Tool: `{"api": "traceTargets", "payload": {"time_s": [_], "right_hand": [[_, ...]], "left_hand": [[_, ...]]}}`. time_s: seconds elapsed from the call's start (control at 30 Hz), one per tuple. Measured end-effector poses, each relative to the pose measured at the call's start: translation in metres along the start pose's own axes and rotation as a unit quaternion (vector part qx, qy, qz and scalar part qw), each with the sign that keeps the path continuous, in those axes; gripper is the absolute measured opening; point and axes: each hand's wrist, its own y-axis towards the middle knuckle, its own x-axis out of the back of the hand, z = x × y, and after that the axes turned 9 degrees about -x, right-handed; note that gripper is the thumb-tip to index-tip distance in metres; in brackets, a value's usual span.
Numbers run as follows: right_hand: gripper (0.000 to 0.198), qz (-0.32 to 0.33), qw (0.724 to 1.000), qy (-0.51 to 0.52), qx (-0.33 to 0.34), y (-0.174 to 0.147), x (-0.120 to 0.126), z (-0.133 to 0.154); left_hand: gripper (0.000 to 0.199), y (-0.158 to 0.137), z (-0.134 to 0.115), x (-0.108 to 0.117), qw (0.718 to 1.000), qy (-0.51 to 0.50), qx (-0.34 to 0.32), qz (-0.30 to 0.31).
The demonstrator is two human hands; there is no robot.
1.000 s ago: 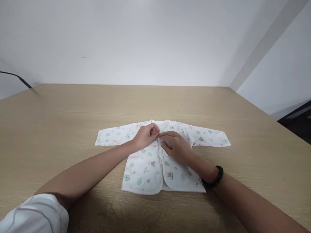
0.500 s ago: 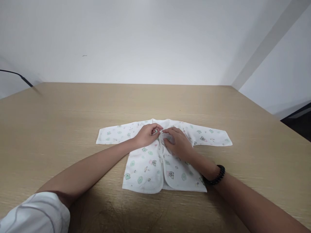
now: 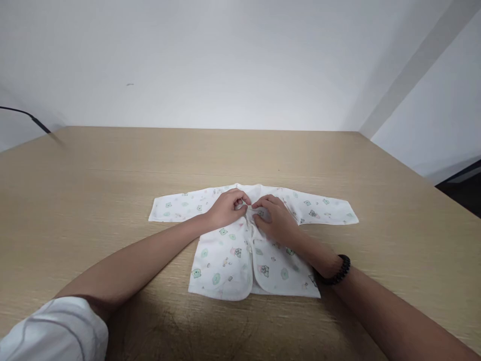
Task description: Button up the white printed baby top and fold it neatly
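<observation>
A small white baby jacket [image 3: 221, 260] with green and pink animal prints lies face up, its sleeves spread to both sides. Its front panels meet along a middle opening, and the lower corners are rounded. My left hand [image 3: 228, 206] is closed at the upper front edge, just below the collar, with the fingers curled on the cloth. Facing it, my right hand [image 3: 276, 216] pinches the other front edge at the same height. The fingertips of both hands almost touch. Whatever fastening lies between them is too small and covered to make out.
The jacket rests on a wooden table [image 3: 112, 165] whose far edge meets a white wall [image 3: 240, 65]. A black cable [image 3: 32, 118] hangs at the far left. Beyond the right table edge stands a dark object [image 3: 464, 185]. A black beaded bracelet [image 3: 342, 271] circles my right wrist.
Both hands keep their hold at the jacket's upper front. My left fingertips have dipped slightly toward the opening. The jacket lies as before.
</observation>
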Motion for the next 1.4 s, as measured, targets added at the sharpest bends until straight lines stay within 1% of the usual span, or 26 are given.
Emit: {"api": "traceTargets", "payload": {"time_s": [0.13, 0.23, 0.37, 0.5, 0.6, 0.73, 0.9, 1.03, 1.1, 1.17, 1.27, 1.4], "right_hand": [[0.017, -0.005, 0.999, -0.028, 0.030, -0.001, 0.001, 0.002], [0.018, -0.004, 0.996, -0.070, 0.058, -0.003, 0.003, 0.005], [0.023, -0.003, 0.989, -0.125, 0.078, -0.005, 0.005, 0.008], [0.026, 0.001, 0.986, -0.155, 0.064, -0.006, 0.006, 0.008], [0.027, 0.006, 0.984, -0.169, 0.064, -0.006, 0.008, 0.008], [0.029, 0.019, 0.975, -0.197, 0.098, -0.004, 0.012, 0.008], [0.029, 0.043, 0.958, -0.224, 0.176, -0.002, 0.016, 0.009], [0.030, 0.047, 0.950, -0.232, 0.203, -0.001, 0.019, 0.008], [0.031, 0.056, 0.948, -0.239, 0.205, -0.001, 0.020, 0.007], [0.033, 0.061, 0.947, -0.250, 0.191, -0.002, 0.021, 0.007], [0.039, 0.060, 0.950, -0.267, 0.151, -0.003, 0.021, 0.006], [0.047, 0.054, 0.958, -0.266, 0.094, -0.004, 0.019, 0.004]], "left_hand": [[0.016, -0.001, -0.002, 0.000, 1.000, 0.012, -0.008, -0.006], [0.013, -0.003, -0.004, -0.001, 0.999, 0.033, -0.023, -0.018], [0.011, -0.004, -0.005, -0.001, 0.992, 0.087, -0.086, 0.003], [0.020, -0.004, -0.003, 0.000, 0.977, 0.172, -0.123, 0.023], [0.015, -0.005, -0.001, 0.000, 0.975, 0.176, -0.135, 0.013], [0.023, -0.007, 0.000, 0.000, 0.972, 0.172, -0.161, 0.014], [0.023, -0.008, -0.001, -0.002, 0.970, 0.189, -0.151, 0.006], [0.022, -0.007, 0.002, -0.003, 0.973, 0.184, -0.137, -0.008], [0.022, -0.005, 0.003, -0.002, 0.976, 0.175, -0.128, -0.012], [0.022, -0.005, 0.004, -0.001, 0.979, 0.163, -0.121, -0.013], [0.021, -0.005, 0.003, 0.000, 0.981, 0.151, -0.121, -0.013], [0.024, -0.007, 0.000, 0.001, 0.978, 0.147, -0.148, -0.003]]}}
